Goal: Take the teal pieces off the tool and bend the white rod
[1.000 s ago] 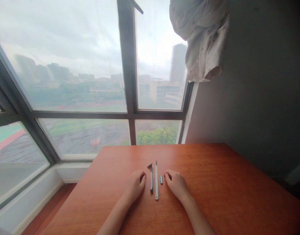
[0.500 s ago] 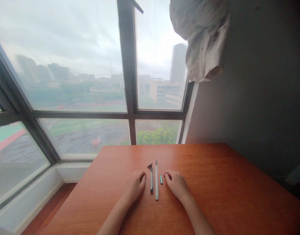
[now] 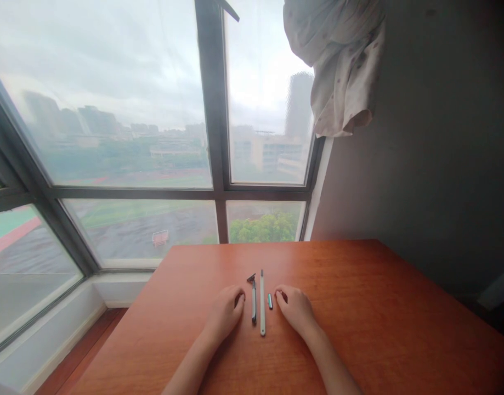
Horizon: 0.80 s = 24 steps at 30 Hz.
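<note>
Left hand [image 3: 226,312] and right hand [image 3: 295,309] resting loosely curled and empty on the tabletop [image 3: 379,329], dark tool [image 3: 253,299], long white stick [image 3: 262,302] and small cap [image 3: 270,301] lying between them

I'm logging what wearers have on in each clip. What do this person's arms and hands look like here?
Both forearms are bare, with no sleeves in view. The left hand and the right hand wear no gloves, and no rings, watch or bracelets can be seen.

A reddish-brown wooden counter [image 3: 379,329] by a window. On it, side by side: a dark razor [image 3: 253,299], a long white stick [image 3: 262,302], a small dark cap [image 3: 270,301]. Both hands rest on the counter beside them.
</note>
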Available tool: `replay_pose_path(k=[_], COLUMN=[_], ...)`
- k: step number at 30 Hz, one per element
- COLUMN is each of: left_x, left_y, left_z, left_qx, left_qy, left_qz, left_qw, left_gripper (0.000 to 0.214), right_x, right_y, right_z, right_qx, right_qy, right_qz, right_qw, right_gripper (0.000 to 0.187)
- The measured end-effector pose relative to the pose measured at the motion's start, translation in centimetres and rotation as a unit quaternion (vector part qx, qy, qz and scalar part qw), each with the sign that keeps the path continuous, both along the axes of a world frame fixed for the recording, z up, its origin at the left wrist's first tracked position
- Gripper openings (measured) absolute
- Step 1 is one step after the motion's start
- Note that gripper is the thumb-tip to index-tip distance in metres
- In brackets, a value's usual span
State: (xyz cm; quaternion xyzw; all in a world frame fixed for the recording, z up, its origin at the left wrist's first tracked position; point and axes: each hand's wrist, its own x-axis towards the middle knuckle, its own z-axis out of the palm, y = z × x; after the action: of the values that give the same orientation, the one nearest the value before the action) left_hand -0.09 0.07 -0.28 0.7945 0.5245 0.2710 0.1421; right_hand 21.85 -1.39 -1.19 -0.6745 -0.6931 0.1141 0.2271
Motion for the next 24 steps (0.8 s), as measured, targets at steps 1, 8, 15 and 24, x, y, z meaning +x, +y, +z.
replay_pose_path(k=[1, 8, 15, 24], left_x=[0.01, 0.03, -0.01, 0.21], left_y=[-0.04, -0.19, -0.14, -0.17], left_z=[0.05, 0.3, 0.14, 0.36], left_qx=[-0.003, -0.009, 0.0, -0.003], left_qy=[0.0, -0.009, -0.009, 0.001], left_qz=[0.001, 0.002, -0.009, 0.004], left_qw=[1.0, 1.0, 1.0, 1.0], left_gripper=[0.02, 0.02, 0.02, 0.021], right_x=[-0.01, -0.15, -0.11, -0.22], right_y=[-0.02, -0.19, -0.1, -0.24], right_z=[0.05, 0.57, 0.44, 0.71], right_qx=[0.0, -0.007, -0.003, -0.007], right_qy=[0.001, 0.013, 0.019, 0.022], right_qz=[0.0, 0.002, 0.009, 0.006], right_qw=[1.0, 1.0, 1.0, 1.0], right_gripper=[0.024, 0.024, 0.024, 0.023])
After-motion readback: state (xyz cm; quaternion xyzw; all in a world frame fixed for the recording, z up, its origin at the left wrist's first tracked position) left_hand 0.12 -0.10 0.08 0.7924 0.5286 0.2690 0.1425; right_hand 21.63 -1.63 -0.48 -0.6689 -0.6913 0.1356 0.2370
